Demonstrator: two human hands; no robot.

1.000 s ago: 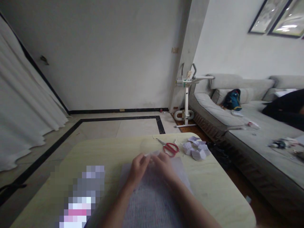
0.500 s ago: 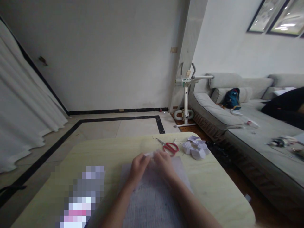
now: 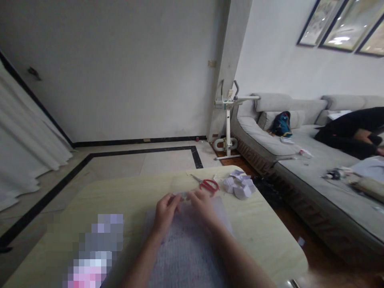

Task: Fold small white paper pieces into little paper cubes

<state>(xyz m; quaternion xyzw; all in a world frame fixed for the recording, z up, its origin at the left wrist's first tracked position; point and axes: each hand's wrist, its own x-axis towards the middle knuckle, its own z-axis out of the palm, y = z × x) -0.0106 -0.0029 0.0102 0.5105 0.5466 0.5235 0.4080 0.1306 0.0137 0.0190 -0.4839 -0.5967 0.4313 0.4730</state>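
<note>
My left hand (image 3: 165, 211) is closed in a pinch near the far middle of the table. Beside it my right hand (image 3: 201, 205) is closed too, its fingertips almost meeting the left ones. Between them they grip a small whitish piece of paper (image 3: 183, 195), mostly hidden by the fingers. A greyish sheet with faint marks (image 3: 186, 256) lies flat under both hands and forearms. Just beyond my right hand are scissors with red handles (image 3: 209, 186), lying on the table. Several folded white paper pieces (image 3: 242, 191) sit in a loose ring to their right.
The pale wooden table (image 3: 264, 236) has rounded corners. A blurred-out item (image 3: 93, 248) lies at its left. On the right stands a grey sofa (image 3: 303, 172) with a person in dark clothes (image 3: 354, 130). A white exercise machine (image 3: 228, 124) stands behind the table.
The view has turned slightly right, so everything shifts left. Both hands stay at the paper piece, their fingers slightly shifted. More of the person on the sofa shows.
</note>
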